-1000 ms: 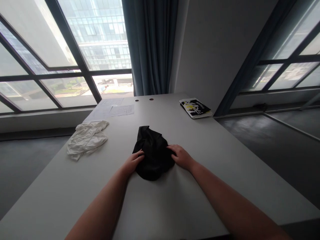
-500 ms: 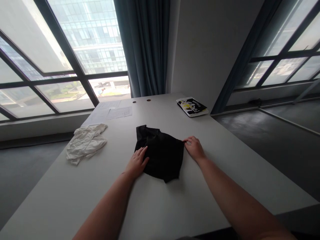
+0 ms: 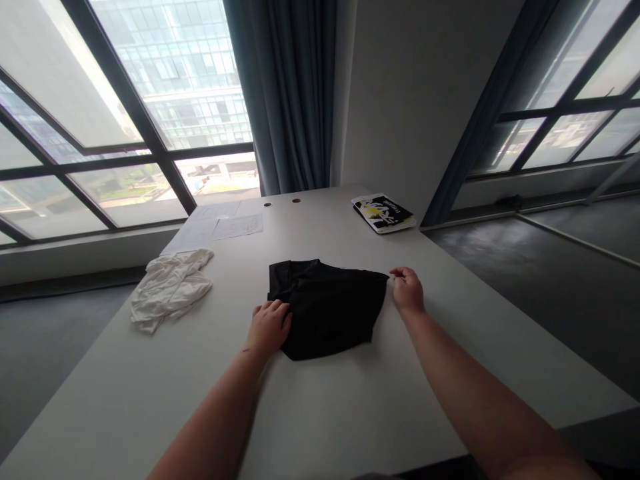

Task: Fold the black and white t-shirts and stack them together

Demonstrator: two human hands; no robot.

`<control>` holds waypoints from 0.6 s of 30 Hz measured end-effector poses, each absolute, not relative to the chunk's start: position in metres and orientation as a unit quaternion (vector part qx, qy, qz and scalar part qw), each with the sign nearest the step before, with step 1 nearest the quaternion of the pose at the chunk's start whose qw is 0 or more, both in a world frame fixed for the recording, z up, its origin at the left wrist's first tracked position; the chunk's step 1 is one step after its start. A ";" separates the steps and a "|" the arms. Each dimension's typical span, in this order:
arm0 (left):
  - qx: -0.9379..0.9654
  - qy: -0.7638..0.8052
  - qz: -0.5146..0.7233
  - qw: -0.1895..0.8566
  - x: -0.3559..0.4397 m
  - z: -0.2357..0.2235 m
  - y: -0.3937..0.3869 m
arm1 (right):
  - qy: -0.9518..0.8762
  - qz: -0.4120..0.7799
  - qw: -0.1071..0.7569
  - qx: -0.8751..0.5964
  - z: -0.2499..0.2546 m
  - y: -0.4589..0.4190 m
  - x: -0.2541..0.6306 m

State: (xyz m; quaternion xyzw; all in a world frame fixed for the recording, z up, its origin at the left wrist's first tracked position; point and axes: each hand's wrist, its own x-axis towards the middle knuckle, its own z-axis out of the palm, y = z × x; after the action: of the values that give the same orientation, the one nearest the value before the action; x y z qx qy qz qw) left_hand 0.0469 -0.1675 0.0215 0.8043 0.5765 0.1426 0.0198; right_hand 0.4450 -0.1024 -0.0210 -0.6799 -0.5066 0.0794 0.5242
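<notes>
Two hands logged at my black garment point(image 3: 325, 307): left hand point(image 3: 269, 328) lying open on it, right hand point(image 3: 407, 291) curled at its corner, grip unclear.

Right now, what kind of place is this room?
Probably an office or meeting room: a long white table with papers on it, big windows looking out at another building, and a long curtain.

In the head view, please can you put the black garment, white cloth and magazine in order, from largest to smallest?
1. Black garment
2. White cloth
3. Magazine

The magazine lies farther away, so its place is unsure.
</notes>
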 end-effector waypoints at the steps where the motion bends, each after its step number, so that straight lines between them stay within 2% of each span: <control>1: 0.816 0.561 0.136 0.014 0.049 0.025 -0.171 | -0.532 0.077 0.527 -0.658 -0.015 -0.107 0.438; 4: 0.871 0.478 0.104 0.050 0.057 0.032 -0.183 | -0.681 0.099 0.491 -0.534 -0.001 -0.125 0.407; 7: 0.904 0.405 0.088 0.101 0.063 0.032 -0.193 | -0.813 0.160 0.341 -0.444 -0.003 -0.142 0.371; 10: 0.867 0.460 0.168 0.088 0.061 0.028 -0.190 | -0.847 0.163 0.232 -0.450 -0.014 -0.151 0.348; 13: 0.793 0.550 0.257 0.061 0.051 0.018 -0.174 | -0.858 0.172 0.211 -0.435 -0.016 -0.151 0.343; 18: 0.770 0.612 0.165 0.075 0.039 0.005 -0.159 | -0.865 0.247 0.232 -0.371 0.005 -0.149 0.352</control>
State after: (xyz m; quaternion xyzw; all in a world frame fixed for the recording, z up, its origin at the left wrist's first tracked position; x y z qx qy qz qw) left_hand 0.0386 -0.1585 0.0047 0.7703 0.6116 0.1646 0.0746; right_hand 0.3525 -0.1491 0.0049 -0.3711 -0.8647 0.2468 0.2316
